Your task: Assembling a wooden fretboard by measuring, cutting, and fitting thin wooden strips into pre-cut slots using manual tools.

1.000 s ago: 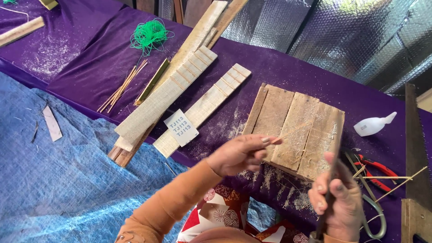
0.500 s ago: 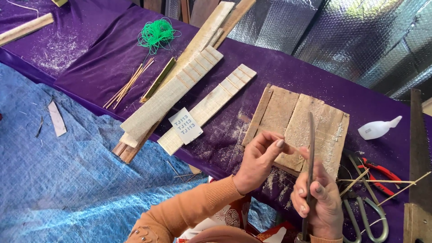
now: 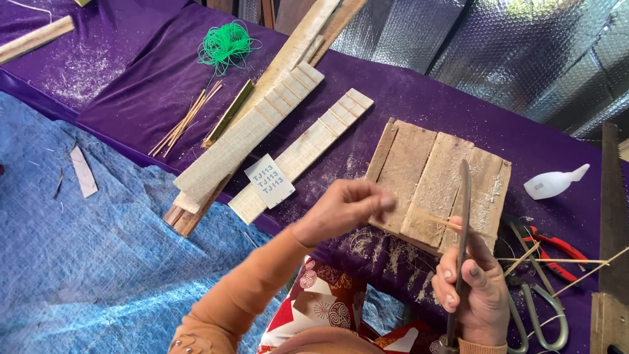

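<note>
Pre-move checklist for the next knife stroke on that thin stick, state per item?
1. Left hand pinches the thin stick: ok.
2. Right hand wraps the knife handle: ok.
3. Blade against the stick: ok, they cross.
4. Left fingertips clear of the blade: ok, off to its side.
5. Wooden board flat under the work: ok.
6. Blade edge direction: cannot tell.

sleeves: orange, long (both arms) | left cuff: studded
</note>
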